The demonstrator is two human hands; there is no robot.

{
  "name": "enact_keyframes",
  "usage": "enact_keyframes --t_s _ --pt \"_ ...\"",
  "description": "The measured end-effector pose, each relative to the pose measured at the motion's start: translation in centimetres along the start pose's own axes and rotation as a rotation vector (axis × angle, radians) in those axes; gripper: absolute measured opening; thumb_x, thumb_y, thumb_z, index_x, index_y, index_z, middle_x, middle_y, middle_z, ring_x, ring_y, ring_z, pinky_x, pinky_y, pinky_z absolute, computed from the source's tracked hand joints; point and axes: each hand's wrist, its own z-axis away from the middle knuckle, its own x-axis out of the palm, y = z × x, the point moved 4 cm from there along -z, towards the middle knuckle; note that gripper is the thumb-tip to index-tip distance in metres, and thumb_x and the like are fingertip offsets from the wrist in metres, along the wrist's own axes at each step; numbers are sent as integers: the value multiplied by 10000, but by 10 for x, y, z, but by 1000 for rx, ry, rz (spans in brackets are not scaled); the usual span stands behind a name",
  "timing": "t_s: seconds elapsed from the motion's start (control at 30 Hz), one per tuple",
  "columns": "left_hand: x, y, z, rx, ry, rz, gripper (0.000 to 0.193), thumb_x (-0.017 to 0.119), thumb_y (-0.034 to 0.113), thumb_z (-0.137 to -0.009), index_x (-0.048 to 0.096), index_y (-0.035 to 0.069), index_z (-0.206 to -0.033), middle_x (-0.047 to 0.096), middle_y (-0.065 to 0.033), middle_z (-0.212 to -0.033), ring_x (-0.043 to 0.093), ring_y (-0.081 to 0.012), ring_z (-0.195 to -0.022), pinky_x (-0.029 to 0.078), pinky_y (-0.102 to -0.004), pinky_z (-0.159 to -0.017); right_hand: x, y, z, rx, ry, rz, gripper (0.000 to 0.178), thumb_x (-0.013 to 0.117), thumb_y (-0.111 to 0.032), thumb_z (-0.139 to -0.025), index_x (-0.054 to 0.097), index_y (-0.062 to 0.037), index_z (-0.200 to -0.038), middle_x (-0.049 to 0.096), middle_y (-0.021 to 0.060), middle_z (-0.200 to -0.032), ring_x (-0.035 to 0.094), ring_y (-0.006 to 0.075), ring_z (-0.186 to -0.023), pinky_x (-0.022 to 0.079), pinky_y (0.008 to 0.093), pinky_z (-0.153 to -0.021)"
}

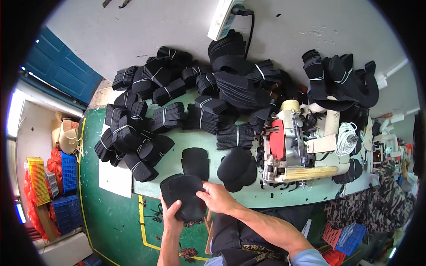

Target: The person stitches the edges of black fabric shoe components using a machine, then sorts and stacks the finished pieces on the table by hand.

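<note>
Several black fabric pieces with rounded ends are held together over the table's front edge. My left hand grips them from below left, thumb on top and fingers hidden underneath. At their right edge my right hand pinches them between thumb and fingers. Just beyond lies a flat black fabric piece on the pale green table. To its right rests a pile of rounded black pieces, fanned out a little.
Tied bundles of black pieces crowd the table's left and back. A sewing machine with a coil of white cord stands at right. A power strip hangs on the wall. Blue crates are stacked at far left.
</note>
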Motion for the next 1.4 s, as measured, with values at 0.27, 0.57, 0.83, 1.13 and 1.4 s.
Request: enact_keyframes --t_s 0.27,0.57,0.83,1.13,1.4 --pt "-35 -1 16 97 238 167 774 696 143 -756 315 85 -1428 494 -153 -1290 535 -320 -1173 479 -440 -991 -10 6 -24 56 84 20 328 620 -166 -905 522 8 -1164 647 193 -809 660 335 -762 506 417 -696" --pt "4 11 26 302 255 -529 1126 798 50 -684 73 61 -1545 337 -184 -1447 420 -289 -1281 363 -387 -1082 15 -15 8 -29 -46 134 739 736 -465 -831 458 53 -1278 576 232 -1248 600 348 -1127 491 398 -926" --pt "36 7 9 190 61 -401 1211 873 230 -683 38 94 -1551 357 -209 -1442 447 -323 -1286 415 -429 -1053 -40 34 18 245 310 -385 323 647 -166 -882 589 17 -1143 666 70 -957 625 171 -784 510 322 -753" --pt "30 -2 -1 -19 21 -105 1148 799 70 -707 30 148 -1556 474 -193 -1351 558 -316 -1170 515 -432 -943 -65 13 25 100 301 12 400 776 -309 -825 593 -15 -1026 607 102 -812 603 202 -721 496 345 -686" --pt "23 2 2 4 -36 -68 1022 730 162 -799 44 128 -1556 384 -209 -1431 461 -313 -1281 431 -438 -1030 -26 23 8 199 -4 -108 240 702 -209 -901 598 -3 -832 586 3 -686 519 53 -622 432 259 -537"
